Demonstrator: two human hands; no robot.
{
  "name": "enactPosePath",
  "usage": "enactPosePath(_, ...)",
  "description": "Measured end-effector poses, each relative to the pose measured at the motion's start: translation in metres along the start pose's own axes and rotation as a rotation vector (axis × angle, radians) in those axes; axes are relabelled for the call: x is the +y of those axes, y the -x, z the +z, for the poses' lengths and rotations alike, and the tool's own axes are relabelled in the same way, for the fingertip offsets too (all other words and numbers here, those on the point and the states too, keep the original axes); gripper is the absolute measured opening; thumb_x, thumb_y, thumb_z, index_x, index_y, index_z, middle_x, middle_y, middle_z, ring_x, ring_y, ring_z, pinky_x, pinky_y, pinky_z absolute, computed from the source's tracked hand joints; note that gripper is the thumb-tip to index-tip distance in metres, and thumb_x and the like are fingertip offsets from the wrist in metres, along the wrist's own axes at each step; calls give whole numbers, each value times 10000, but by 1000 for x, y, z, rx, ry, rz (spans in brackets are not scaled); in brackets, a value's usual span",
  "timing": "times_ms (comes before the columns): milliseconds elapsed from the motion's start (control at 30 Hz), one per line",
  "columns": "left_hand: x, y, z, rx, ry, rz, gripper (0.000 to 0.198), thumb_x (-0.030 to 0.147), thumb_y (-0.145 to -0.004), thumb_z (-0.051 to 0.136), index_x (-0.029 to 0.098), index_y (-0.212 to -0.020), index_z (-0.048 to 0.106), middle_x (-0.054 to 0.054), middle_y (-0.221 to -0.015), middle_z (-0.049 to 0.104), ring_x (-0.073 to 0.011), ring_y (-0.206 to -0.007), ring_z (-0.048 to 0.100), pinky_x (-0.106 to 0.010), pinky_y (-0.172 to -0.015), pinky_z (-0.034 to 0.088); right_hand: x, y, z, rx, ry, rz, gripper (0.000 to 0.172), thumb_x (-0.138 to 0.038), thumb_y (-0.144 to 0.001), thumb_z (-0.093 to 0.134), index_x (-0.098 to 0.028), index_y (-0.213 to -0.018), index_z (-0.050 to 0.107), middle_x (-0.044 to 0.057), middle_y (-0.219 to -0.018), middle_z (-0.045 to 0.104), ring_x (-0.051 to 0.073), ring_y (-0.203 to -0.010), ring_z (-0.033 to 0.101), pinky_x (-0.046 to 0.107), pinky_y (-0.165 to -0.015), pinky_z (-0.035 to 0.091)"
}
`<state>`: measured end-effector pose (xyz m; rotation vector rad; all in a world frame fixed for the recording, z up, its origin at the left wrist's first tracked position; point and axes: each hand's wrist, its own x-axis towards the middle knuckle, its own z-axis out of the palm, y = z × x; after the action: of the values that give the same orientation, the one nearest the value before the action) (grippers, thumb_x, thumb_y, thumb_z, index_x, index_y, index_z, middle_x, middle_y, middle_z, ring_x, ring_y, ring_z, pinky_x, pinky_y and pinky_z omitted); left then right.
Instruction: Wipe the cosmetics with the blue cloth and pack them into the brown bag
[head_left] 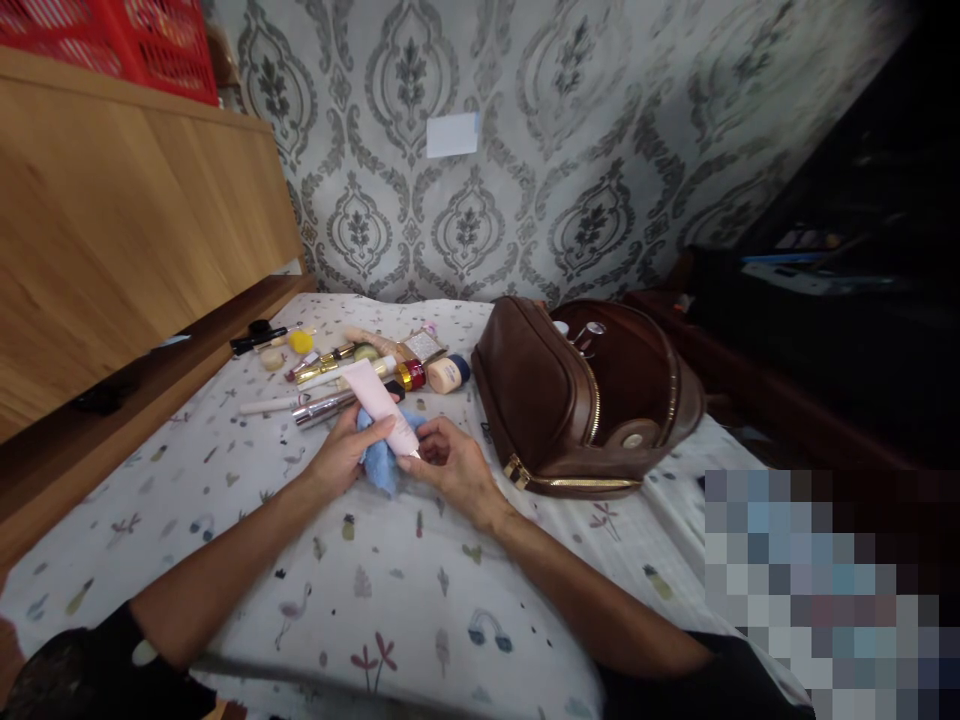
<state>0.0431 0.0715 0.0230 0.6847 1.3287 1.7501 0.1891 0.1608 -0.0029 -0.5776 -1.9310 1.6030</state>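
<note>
A pale pink squeeze tube [379, 408] is held at a slant in front of me, its flat end pointing up and left. My left hand [351, 440] is closed on the tube, thumb across its side, with a light blue cloth [382, 468] bunched beneath. At the tube's lower, cap end, my right hand [454, 462] is closed with thumb and fingers; the cap itself is mostly covered. Just beyond the hands lie a silver cosmetic tube [313, 410], a red and gold jar [410, 375] and a cream jar with a dark blue lid [448, 374].
An open brown leather cosmetic bag [536, 400] stands on the right, small items visible inside. Brushes, a yellow sponge [301, 342] and several other cosmetics lie on the patterned sheet [360, 600]. A wooden cabinet [142, 200] borders the left; a wallpapered wall [465, 230] closes the back.
</note>
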Motion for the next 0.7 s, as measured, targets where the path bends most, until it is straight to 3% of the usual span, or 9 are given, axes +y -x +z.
enactPosePath(233, 3, 0, -1, -21, 14, 20, 636, 420, -559, 914, 177, -1099, 683, -7, -851, 703, -155, -733, 646, -244, -642, 529, -3, -2, -2, -128, -260, 108, 555, -495, -650, 844, -226, -974, 482, -49, -691, 609, 106, -559, 473, 234, -504, 355)
enactPosePath(433, 4, -3, -3, -36, 39, 17, 721, 407, -577, 915, 183, -1209, 651, -31, -914, 727, -182, -777, 669, -256, -654, 544, -3, -4, -5, -134, -361, 99, 594, -447, -610, 876, -226, -1023, 510, -57, -722, 606, 97, -601, 504, 210, -515, 384)
enactPosePath(567, 3, -4, -5, -60, 38, -6, 689, 403, -595, 908, 191, -1201, 659, -38, -964, 736, -191, -807, 681, -256, -655, 551, -4, -4, -6, -125, -344, 81, 607, -433, -613, 863, -232, -1061, 506, -54, -746, 607, 106, -615, 523, 230, -541, 402)
enactPosePath(700, -1, -2, -5, -111, 79, -52, 581, 321, -583, 917, 192, -1103, 694, -31, -926, 740, -180, -797, 684, -248, -665, 546, -4, -3, -5, 1, -174, 8, 581, -402, -670, 803, -231, -1133, 496, -50, -756, 597, 135, -660, 567, 273, -608, 448)
